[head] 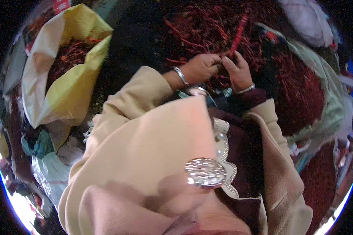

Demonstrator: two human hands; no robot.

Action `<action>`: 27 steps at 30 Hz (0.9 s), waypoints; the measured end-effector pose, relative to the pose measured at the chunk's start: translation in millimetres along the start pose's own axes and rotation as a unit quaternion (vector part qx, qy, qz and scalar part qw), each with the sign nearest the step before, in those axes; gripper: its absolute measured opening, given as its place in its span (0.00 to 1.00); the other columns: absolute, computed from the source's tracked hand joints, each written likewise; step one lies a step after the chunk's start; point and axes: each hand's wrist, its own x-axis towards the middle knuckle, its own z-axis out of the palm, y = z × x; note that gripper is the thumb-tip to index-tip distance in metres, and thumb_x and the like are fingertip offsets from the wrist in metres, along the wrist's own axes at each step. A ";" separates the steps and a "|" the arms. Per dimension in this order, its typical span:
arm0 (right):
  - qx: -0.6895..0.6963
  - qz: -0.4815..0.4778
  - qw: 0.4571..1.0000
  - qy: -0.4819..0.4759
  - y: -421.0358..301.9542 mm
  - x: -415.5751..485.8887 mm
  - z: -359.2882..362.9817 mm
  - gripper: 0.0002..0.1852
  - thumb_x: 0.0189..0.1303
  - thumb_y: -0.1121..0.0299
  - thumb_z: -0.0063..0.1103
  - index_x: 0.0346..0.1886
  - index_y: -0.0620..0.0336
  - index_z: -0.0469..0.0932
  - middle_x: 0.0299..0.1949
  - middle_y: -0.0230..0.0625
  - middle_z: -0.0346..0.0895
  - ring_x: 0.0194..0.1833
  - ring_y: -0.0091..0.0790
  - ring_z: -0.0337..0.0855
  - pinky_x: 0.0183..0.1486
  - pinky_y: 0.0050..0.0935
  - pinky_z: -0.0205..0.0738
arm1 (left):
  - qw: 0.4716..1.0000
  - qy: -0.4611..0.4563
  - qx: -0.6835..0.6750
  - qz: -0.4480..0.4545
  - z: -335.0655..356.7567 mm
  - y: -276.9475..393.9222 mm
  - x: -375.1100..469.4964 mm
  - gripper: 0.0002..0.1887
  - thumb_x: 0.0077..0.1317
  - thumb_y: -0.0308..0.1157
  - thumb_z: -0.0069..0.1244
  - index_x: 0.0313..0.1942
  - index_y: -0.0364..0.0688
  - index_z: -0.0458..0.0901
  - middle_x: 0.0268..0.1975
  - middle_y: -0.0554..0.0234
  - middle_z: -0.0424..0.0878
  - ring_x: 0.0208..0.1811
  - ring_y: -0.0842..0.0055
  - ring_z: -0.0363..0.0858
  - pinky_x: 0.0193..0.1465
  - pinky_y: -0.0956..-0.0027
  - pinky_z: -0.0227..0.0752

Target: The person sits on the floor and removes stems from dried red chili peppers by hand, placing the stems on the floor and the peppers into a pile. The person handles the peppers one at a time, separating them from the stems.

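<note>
A long red dried chili pepper (239, 32) points up and away from my fingers, its near end pinched between both hands. My left hand (204, 67), with a silver bangle at the wrist, has its fingers curled at that end. My right hand (239, 70) meets it there, thumb and fingers closed on the chili. Beneath and beyond both hands spreads a heap of dark red dried chilies (194, 26). My beige coat sleeves reach in from below.
At the left stands an open yellow-and-white woven sack (73, 91) with dried chilies inside. A large pale green sack (335, 97) full of red chilies lies at the right. A white sack (307, 22) sits at the upper right.
</note>
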 end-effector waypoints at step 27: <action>0.478 0.212 0.846 0.106 46.8 -29.4 -40.8 0.09 0.47 0.62 0.46 0.17 0.53 0.66 0.15 0.27 0.58 0.19 0.24 0.58 0.23 0.21 0.55 | 0.872 -0.039 0.485 -0.050 -20.9 -71.2 42.0 0.13 0.49 0.37 0.40 0.33 0.42 0.71 0.32 0.55 0.71 0.35 0.62 0.68 0.37 0.64 0.62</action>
